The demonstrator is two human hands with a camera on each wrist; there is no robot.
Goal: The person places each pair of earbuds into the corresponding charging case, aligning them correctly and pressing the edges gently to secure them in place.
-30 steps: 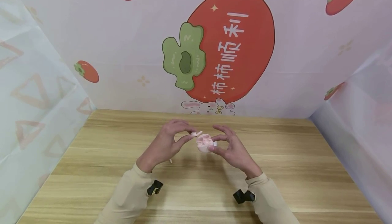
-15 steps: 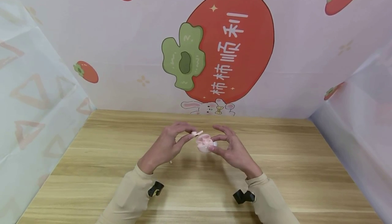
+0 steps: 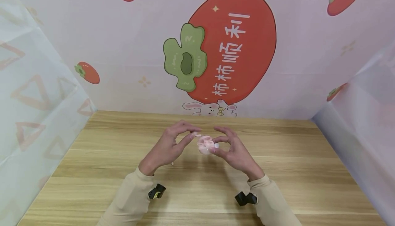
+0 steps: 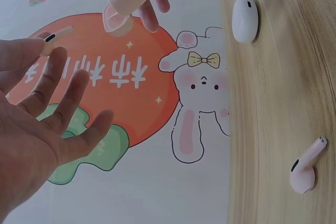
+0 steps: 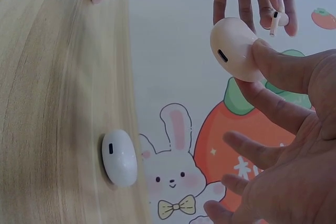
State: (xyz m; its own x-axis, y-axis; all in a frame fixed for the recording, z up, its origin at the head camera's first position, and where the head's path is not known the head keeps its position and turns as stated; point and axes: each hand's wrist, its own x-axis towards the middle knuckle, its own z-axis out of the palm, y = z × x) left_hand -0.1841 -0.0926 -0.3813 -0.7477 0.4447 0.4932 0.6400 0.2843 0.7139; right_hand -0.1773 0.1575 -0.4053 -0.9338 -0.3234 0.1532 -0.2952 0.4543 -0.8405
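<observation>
My left hand (image 3: pixel 169 145) pinches a pale pink earbud (image 5: pixel 275 24) between thumb and index finger, its stem pointing toward the case; the other fingers spread apart in the left wrist view. Close by on the right, my right hand (image 3: pixel 236 154) grips a rounded pink earbud charging case (image 3: pixel 203 148) between thumb and fingertips. The case's lid stands up, and the inside faces the head camera. Both things are held above the table. In the wrist views the earbud and the case are a short gap apart.
A second pink earbud (image 4: pixel 303 177) lies on the wooden table (image 3: pixel 197 198), below the left hand. A closed white case (image 5: pixel 119 158) also rests there, mostly hidden under the right hand in the head view. Printed cloth walls (image 3: pixel 139 40) border the table.
The left fingers have shifted on the earbud, the index finger reaching farther forward, and the stem has turned from slanting upward to nearly level. The right hand and charging case stay almost still.
</observation>
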